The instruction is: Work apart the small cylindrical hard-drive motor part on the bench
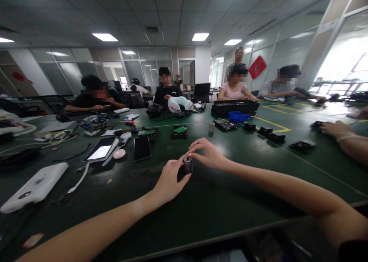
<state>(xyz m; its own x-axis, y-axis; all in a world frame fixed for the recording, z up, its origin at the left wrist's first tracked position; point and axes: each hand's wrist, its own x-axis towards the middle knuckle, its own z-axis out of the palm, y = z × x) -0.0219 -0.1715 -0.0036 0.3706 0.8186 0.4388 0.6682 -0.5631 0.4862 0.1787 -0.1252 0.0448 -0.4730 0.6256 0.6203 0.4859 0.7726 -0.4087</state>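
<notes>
A small grey metal cylinder (188, 165) with a dark hole in its top stands upright on the green table in front of me. Around its left and near side, the thumb and fingers of my left hand (168, 182) are closed on it. My right hand (209, 154) reaches in from the right, its bent fingers and thumb together at the cylinder's top rim. Whether a smaller piece lies between those right fingertips is too small to tell. Farther back stands a similar metal cylinder (211, 127), apart from both hands.
Left of my hands lie a black phone (142, 148), a tablet with a lit screen (101, 149), a pink round object (119, 154) and a white case (35, 187). Hard drives (225, 124), a blue tray (239, 116) and black parts (271, 134) lie beyond. Several people sit around; another person's hand (335, 128) is at right.
</notes>
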